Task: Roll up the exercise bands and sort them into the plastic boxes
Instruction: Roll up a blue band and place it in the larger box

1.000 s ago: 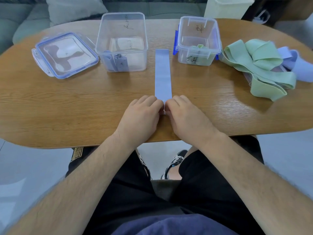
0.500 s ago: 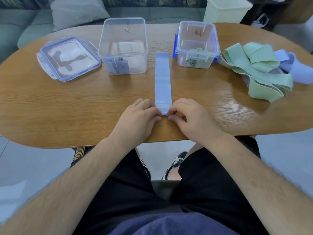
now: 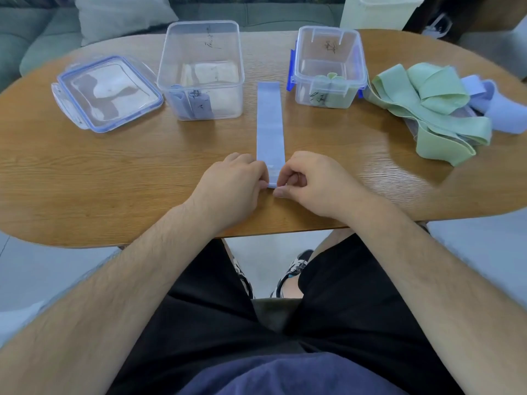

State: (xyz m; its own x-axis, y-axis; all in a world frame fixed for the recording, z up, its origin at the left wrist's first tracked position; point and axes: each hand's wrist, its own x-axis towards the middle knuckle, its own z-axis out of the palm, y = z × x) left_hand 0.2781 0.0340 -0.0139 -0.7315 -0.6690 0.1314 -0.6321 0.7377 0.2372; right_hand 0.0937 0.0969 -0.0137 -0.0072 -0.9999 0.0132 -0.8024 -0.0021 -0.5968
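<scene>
On the wooden surface, before a green sofa and pale cushion. Pinching the near end of the blue band with left hand and right hand, fingers curled, knuckles close together. Stretched flat away from both hands, between a tall box beyond the left and a clipped box beyond the right. Well right of the right hand, a heap of bands.
</scene>
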